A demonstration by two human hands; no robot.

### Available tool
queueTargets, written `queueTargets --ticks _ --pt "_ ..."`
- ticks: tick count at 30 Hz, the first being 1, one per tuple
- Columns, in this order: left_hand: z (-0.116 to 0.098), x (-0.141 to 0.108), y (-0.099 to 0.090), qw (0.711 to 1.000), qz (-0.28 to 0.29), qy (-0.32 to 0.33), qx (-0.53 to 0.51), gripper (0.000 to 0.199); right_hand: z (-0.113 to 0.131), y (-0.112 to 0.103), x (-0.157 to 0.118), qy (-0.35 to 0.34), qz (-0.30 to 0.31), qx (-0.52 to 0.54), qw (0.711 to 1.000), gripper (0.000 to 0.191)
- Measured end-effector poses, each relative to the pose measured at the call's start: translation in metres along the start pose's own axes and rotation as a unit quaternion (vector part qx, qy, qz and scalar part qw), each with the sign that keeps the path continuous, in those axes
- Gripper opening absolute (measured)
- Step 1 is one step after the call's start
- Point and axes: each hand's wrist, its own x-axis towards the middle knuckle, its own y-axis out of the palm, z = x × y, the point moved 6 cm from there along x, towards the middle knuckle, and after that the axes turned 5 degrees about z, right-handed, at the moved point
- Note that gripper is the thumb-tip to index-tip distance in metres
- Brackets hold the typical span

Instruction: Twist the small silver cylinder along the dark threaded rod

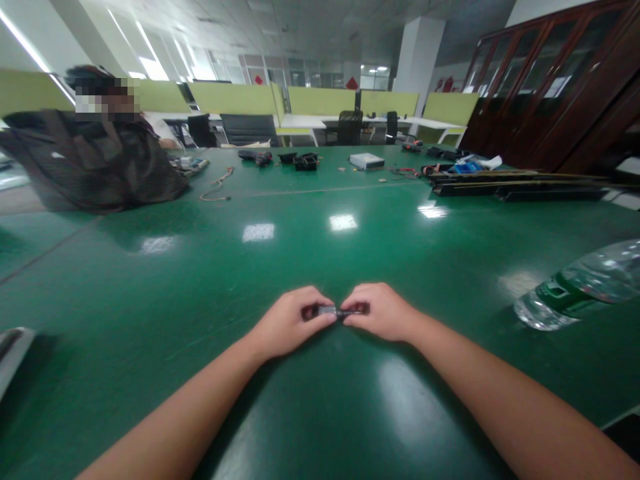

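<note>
Just above the green table (320,400), my left hand (283,325) and my right hand (384,312) face each other with their fingertips almost meeting. Between them is a small dark part (327,310) with a grey, metallic-looking block at its left end and a thin dark stem at its right. My left thumb and fingers pinch the block end, while those of my right hand close round the stem. Fingers cover much of the piece, and its exact kind is too small to make out.
A clear plastic bottle (585,290) with a green label lies at the right. A big dark bag (100,163) stands at the far left, a person partly behind it. Along the back are a cable (217,187), black parts (305,161), a white box (367,161) and long black strips (540,187).
</note>
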Motion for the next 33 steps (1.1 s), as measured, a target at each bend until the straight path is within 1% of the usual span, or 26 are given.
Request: queueTargets --ticks 5,15,33 --pt "-0.0003 0.0009 -0.0004 1.000 -0.001 -0.007 -0.007 0.024 0.0034 0.0012 0.0010 -0.018 0.000 -0.004 1.000 0.014" --pt "0.0004 0.0000 0.0005 1.000 0.000 -0.001 -0.007 0.025 0.0040 -0.0004 -0.0009 -0.021 0.006 -0.007 1.000 0.014" --pt "-0.0006 -0.0005 -0.0001 1.000 -0.001 0.005 -0.006 0.026 -0.0014 -0.0082 -0.0064 0.011 0.025 0.015 1.000 0.014"
